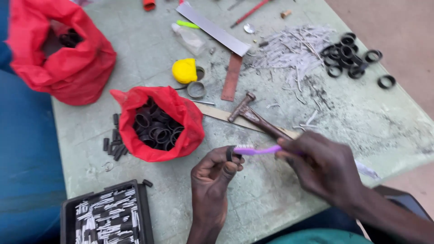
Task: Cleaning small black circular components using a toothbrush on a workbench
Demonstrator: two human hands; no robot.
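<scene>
Between fingertips, small black ring [230,153]

A worn, pale green table [149,54] fills most of the view, its surface scratched, stained with dark smudges and dusted with grit. Beyond its right edge lies a plain beige floor [389,22]. Along the left edge runs a broad blue surface [22,149], smooth and unmarked. The light is soft, even daylight, casting only faint shadows.

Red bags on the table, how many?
2. One large red bag at the table's far left; a smaller red bag, full of black rings, just beyond the left hand.
</scene>
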